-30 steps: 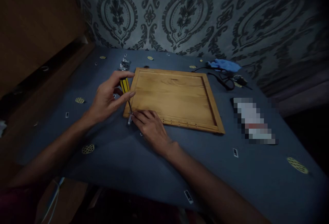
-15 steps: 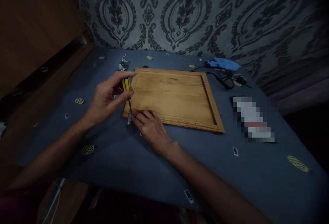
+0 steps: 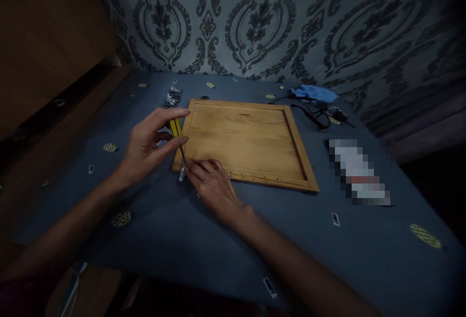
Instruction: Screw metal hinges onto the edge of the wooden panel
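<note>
Through the head camera I have the panel (image 3: 242,135) lying flat on the table (image 3: 204,254), a small metal piece (image 3: 181,175) jutting out at its near left corner. My left hand (image 3: 143,147) is curled loosely about the driver (image 3: 176,128), thumb and index tips apart, the shaft tilting down to that piece. My right hand (image 3: 215,188) rests at the panel's near edge, fingertips bunched beside the driver's tip; whether they pinch the metal, I cannot tell. I judge the step to be turning a screw there, though I see no screw head. The next move, I think, calls for a firmer grip, the tip seated squarely, and the right fingers steadying the metal.
</note>
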### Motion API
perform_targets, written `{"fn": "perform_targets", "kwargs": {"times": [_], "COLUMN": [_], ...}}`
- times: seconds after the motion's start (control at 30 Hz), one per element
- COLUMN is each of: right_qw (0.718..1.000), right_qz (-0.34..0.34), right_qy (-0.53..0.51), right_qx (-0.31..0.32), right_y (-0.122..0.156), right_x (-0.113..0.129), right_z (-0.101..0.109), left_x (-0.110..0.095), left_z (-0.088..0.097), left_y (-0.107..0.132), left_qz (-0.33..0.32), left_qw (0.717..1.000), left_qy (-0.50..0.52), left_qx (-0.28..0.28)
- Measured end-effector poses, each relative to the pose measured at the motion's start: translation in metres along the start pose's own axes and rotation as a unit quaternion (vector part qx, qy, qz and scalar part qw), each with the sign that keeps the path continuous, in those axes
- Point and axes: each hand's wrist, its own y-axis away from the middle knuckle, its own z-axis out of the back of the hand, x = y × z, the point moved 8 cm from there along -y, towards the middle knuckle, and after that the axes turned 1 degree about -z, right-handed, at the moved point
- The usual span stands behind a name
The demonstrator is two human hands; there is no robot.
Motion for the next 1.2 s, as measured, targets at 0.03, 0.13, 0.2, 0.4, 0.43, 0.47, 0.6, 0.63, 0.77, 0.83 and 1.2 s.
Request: {"fn": "perform_targets", "kwargs": {"times": [0.03,0.13,0.2,0.4,0.43,0.47,0.6,0.63,0.77,0.83,1.2], "right_qw": [1.000,0.999,0.999,1.000,1.000,1.000,1.000,1.000,1.000,1.000,1.000], "right_qz": [0.003,0.015,0.017,0.008,0.005,0.002,-0.004,-0.003,0.000,0.002,-0.008], "right_qy": [0.001,0.004,0.002,-0.005,-0.009,-0.015,-0.024,-0.020,-0.007,-0.006,-0.017], "right_qx": [-0.006,-0.032,-0.038,-0.024,-0.017,-0.010,0.007,0.007,0.002,-0.001,0.005], "right_y": [0.0003,0.0014,0.0020,0.0017,0.0015,0.0012,0.0002,0.0000,-0.0001,0.0000,0.0000], "right_x": [0.0001,0.0010,0.0010,0.0006,0.0004,0.0001,-0.0006,-0.0005,-0.0003,-0.0002,-0.0011], "right_z": [0.0001,0.0015,0.0014,0.0012,0.0010,0.0006,0.0001,0.0002,0.0006,0.0001,0.0007], "left_x": [-0.0011,-0.0033,-0.0032,-0.0004,-0.0004,-0.0005,0.0003,0.0006,-0.0004,-0.0004,-0.0016], "left_z": [-0.0004,-0.0014,-0.0021,-0.0041,-0.0033,-0.0021,0.0018,0.0018,-0.0013,-0.0030,0.0007], "left_y": [-0.0001,-0.0004,-0.0004,0.0001,0.0001,0.0000,-0.0003,-0.0005,-0.0005,0.0001,0.0011], "left_qz": [-0.001,0.005,0.013,0.016,0.011,0.008,0.018,0.022,0.020,0.016,-0.009], "left_qw": [1.000,0.999,0.999,0.998,0.999,1.000,1.000,1.000,1.000,1.000,0.999], "left_qy": [0.006,0.027,0.041,0.048,0.036,0.022,-0.011,-0.009,0.007,0.014,-0.031], "left_qx": [0.006,0.023,0.031,0.035,0.028,0.018,-0.005,-0.003,0.017,0.022,-0.003]}}
